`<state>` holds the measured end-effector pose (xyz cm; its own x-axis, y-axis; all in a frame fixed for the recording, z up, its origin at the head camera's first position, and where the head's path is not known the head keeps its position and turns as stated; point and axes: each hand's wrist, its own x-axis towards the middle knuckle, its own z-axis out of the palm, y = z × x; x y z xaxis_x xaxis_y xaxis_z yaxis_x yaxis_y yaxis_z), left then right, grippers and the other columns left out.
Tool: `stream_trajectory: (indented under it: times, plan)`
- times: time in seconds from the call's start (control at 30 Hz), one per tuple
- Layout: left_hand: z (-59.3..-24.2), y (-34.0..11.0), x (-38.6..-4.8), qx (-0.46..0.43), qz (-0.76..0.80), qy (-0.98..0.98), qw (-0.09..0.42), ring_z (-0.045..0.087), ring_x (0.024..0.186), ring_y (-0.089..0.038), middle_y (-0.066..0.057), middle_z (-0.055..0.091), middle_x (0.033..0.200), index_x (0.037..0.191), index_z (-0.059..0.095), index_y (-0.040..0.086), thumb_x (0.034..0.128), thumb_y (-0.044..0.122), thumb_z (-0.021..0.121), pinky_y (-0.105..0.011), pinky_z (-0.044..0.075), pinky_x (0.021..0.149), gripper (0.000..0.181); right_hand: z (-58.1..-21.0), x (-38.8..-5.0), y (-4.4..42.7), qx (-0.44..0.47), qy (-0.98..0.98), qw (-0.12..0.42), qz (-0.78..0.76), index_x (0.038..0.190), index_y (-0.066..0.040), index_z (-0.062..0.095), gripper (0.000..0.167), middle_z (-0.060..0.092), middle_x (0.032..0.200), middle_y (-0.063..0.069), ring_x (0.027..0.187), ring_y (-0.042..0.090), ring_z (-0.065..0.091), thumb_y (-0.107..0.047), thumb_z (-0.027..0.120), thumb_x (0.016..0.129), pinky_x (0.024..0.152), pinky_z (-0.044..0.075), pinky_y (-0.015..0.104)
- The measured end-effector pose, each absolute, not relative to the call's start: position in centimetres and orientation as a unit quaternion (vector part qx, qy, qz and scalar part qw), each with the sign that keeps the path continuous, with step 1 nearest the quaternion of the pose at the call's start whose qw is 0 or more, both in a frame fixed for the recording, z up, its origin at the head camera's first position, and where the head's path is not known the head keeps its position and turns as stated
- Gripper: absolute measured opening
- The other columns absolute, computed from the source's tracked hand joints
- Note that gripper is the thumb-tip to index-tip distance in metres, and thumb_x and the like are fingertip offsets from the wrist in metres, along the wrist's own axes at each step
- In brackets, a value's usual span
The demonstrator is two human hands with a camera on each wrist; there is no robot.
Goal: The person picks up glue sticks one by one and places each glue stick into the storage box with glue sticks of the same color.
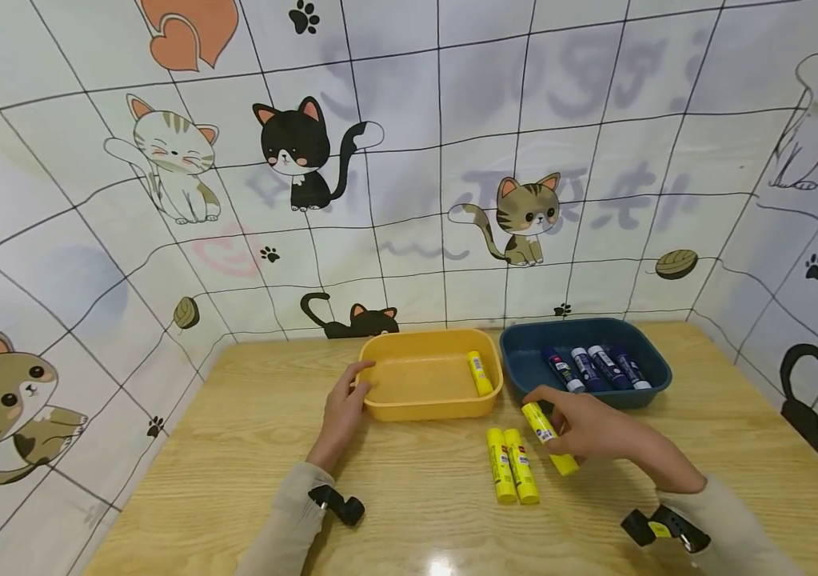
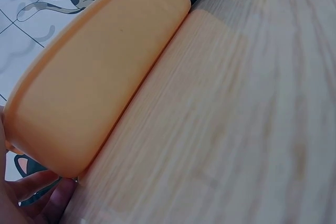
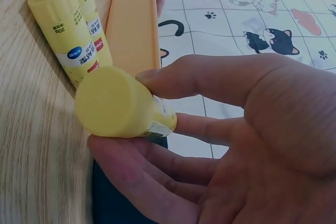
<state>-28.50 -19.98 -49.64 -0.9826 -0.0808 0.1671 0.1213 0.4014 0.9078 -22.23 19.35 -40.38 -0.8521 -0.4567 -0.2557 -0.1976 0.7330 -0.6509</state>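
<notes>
My right hand [image 1: 591,424] pinches a yellow glue stick [image 1: 540,422] between thumb and fingers, tilted just in front of the blue bin [image 1: 584,326]. In the right wrist view the round end of this glue stick [image 3: 107,103] faces the camera. Two more yellow glue sticks [image 1: 500,466] lie side by side on the table, left of that hand. Another yellow glue stick [image 1: 479,373] lies inside the yellow bin [image 1: 416,410], at its right end. My left hand [image 1: 344,408] holds the left end of the yellow bin, its fingers around the corner in the left wrist view.
Several dark blue and white glue sticks [image 1: 601,366] lie in the blue bin, which stands right beside the yellow one. Both bins stand near the back edge of the wooden table [image 1: 394,496]. A cat-patterned sheet [image 1: 409,184] rises behind and at the sides.
</notes>
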Motion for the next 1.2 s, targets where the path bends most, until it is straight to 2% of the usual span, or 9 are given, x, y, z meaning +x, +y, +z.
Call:
stream_trajectory:
  times: [0.27,0.47,0.77,0.9,1.1,1.2]
  plan:
    - [-49.6,-20.1,-28.2,-0.012,-0.549,-0.830,0.094,0.060,0.099,-0.024,-0.003,0.057,0.148,0.138,0.063,0.026,0.1042,0.019,0.051,-0.030,0.048,0.077,0.037,-39.8,-22.1,19.6,-0.201,0.898,0.195,-0.339,0.147,-0.011,0.048,0.067,0.062,0.095,0.008,0.070,0.019,0.059,-0.011,0.078,0.087,0.057,0.056,0.033]
    - [-48.8,-19.9,-28.7,-0.020,-0.551,-0.828,0.099,0.063,0.107,-0.027,-0.002,0.055,0.152,0.141,0.061,0.024,0.1049,0.020,0.051,-0.031,0.049,0.083,0.038,-38.6,-22.4,19.8,-0.208,0.901,0.172,-0.339,0.148,-0.012,0.046,0.067,0.062,0.097,0.008,0.078,0.020,0.057,-0.015,0.077,0.089,0.060,0.057,0.031]
    - [-48.9,-20.1,-28.5,-0.014,-0.545,-0.832,0.096,0.061,0.111,-0.027,-0.001,0.055,0.153,0.140,0.062,0.025,0.1047,0.020,0.052,-0.033,0.048,0.087,0.037,-38.7,-22.6,19.5,-0.210,0.888,0.165,-0.375,0.148,-0.013,0.045,0.065,0.067,0.105,0.012,0.091,0.023,0.065,-0.014,0.076,0.090,0.065,0.057,0.035]
    - [-49.2,-20.1,-28.5,-0.013,-0.546,-0.832,0.094,0.061,0.104,-0.028,-0.003,0.054,0.153,0.140,0.062,0.024,0.1044,0.020,0.051,-0.032,0.048,0.082,0.037,-39.0,-22.7,19.3,-0.209,0.875,0.167,-0.403,0.151,-0.009,0.041,0.067,0.068,0.103,0.012,0.088,0.024,0.065,-0.014,0.074,0.092,0.065,0.058,0.040]
    - [-49.3,-19.9,-28.5,-0.015,-0.538,-0.837,0.103,0.059,0.117,-0.028,-0.005,0.054,0.154,0.139,0.063,0.023,0.1031,0.019,0.052,-0.039,0.048,0.093,0.038,-39.4,-22.8,18.9,-0.216,0.859,0.168,-0.433,0.153,-0.005,0.037,0.070,0.069,0.099,0.012,0.084,0.026,0.065,-0.014,0.072,0.094,0.063,0.058,0.042]
    - [-49.5,-19.8,-28.5,-0.016,-0.540,-0.836,0.101,0.060,0.117,-0.029,-0.005,0.053,0.154,0.139,0.063,0.023,0.1033,0.019,0.052,-0.039,0.048,0.093,0.038,-39.4,-22.7,18.7,-0.216,0.858,0.168,-0.434,0.153,-0.006,0.036,0.069,0.068,0.098,0.011,0.082,0.026,0.065,-0.014,0.072,0.094,0.062,0.057,0.041]
